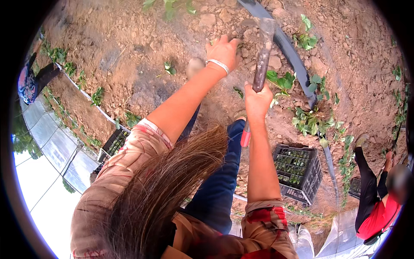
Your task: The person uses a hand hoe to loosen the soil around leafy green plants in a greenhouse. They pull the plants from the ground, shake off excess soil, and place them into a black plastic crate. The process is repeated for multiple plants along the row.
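Observation:
My right hand (258, 101) grips the dark handle of a short hand hoe (262, 64). Its soil-caked head points away from me, and the red end of the handle shows below my wrist. To the left of the hoe, my left hand (223, 51) reaches down to the soil with bent fingers. A bit of green leaf (212, 42) shows by its fingers; whether they hold it is hidden. Leafy young plants (283, 81) grow just right of the hoe handle. A small seedling (169, 68) stands in the soil left of my left forearm.
A flat black irrigation hose (296, 61) curves along the right. Behind my right arm stands a black plastic crate (315, 174) of seedlings; another crate (113, 142) is at left. One person (376, 213) bends at far right, another (29, 81) at far left.

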Motion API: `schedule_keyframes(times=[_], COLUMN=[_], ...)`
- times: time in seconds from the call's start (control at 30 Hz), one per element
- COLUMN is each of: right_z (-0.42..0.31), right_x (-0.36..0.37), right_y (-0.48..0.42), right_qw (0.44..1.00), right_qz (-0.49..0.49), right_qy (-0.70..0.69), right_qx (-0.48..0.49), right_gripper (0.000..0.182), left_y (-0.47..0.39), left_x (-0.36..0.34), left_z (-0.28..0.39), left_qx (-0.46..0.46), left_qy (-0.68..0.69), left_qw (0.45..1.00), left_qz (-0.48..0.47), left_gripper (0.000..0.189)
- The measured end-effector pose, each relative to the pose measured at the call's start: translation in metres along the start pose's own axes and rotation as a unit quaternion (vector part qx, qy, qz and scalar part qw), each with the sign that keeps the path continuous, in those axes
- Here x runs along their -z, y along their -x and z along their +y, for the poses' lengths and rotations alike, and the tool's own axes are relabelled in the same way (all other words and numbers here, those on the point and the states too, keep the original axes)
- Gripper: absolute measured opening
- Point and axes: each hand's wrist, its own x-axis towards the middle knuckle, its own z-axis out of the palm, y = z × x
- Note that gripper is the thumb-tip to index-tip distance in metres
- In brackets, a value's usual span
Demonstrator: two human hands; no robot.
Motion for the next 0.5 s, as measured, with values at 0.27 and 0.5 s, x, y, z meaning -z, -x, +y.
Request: schedule_keyframes(times=[0.27, 0.5], right_z=[-0.028, -0.011], right_x=[0.017, 0.067], right_y=[-0.046, 0.010], right_qw=[0.932, 0.982], right_qz=[-0.023, 0.039], right_qy=[0.354, 0.175], right_qx=[0.075, 0.053], right_gripper=[0.018, 0.015], left_y=[0.009, 0.028], left_x=[0.012, 0.028], left_z=[-0.022, -0.010], left_qx=[-0.020, -0.040], left_qy=[0.027, 0.006], left_qw=[0.999, 0.988], left_qz=[0.029, 0.150], left_gripper=[0.043, 0.036])
